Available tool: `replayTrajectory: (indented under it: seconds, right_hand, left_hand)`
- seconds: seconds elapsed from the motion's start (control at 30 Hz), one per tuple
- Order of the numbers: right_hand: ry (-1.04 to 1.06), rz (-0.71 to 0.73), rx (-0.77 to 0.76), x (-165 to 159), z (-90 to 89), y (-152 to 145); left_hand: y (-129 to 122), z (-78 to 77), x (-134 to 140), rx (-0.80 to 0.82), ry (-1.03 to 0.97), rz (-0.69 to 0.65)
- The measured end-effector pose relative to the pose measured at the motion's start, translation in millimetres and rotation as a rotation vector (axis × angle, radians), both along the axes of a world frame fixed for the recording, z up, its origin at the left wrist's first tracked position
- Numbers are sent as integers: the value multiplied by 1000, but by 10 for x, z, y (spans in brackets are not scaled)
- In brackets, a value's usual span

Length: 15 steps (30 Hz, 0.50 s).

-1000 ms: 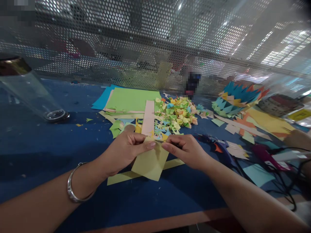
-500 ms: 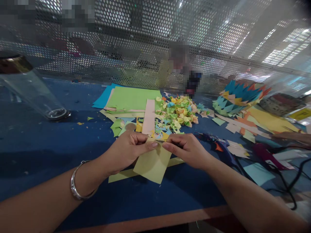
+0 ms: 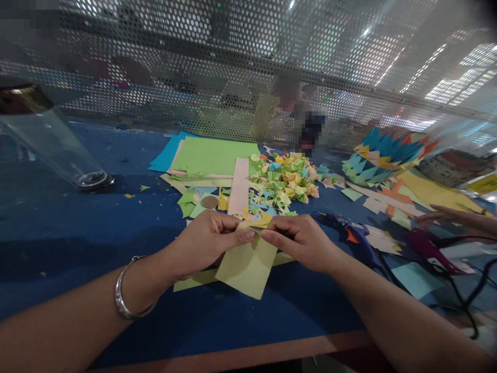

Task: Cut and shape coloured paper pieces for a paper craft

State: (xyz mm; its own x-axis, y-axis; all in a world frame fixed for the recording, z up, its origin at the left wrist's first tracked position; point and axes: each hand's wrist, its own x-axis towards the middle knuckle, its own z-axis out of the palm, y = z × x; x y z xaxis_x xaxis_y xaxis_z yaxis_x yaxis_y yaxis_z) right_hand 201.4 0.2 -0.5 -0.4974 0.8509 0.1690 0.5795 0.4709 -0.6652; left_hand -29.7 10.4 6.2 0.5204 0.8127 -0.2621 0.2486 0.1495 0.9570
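Observation:
Between my hands is a pale yellow piece of paper (image 3: 248,267), its loose lower end hanging toward me. My left hand (image 3: 207,241) pinches its upper edge with thumb and fingers. From the other side, my right hand (image 3: 301,241) pinches the same edge, the two thumb tips almost meeting. A thin dark line shows at the pinched edge; I cannot make out what it is. Under the paper, a pale yellow strip (image 3: 194,281) lies across the blue table. Just beyond my fingers lie a pink paper strip (image 3: 238,186) and cut paper scraps (image 3: 262,204).
Behind the scraps are a heap of small folded paper pieces (image 3: 289,178) and stacked coloured sheets (image 3: 217,155). A clear jar (image 3: 58,145) stands left. Rightward are a blue glue gun (image 3: 363,243), a purple glue gun (image 3: 433,251) with cables, a spiky paper bowl (image 3: 388,155) and another person's hand (image 3: 462,223).
The paper's lower end has shifted slightly right and toward me, while both hands keep their pinch. At the right, the other person's hand has come further into view above the purple glue gun.

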Motion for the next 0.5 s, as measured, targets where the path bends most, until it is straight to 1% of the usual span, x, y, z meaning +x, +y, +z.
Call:
replayTrajectory:
  seconds: [0.3, 0.5]
  right_hand:
    - [-14, -4, -14, -10, 1, 1]
    - [-10, 7, -14, -6, -6, -9]
  left_hand:
    - [-29, 39, 40, -35, -45, 0]
    - [-33, 3, 45, -5, -26, -19]
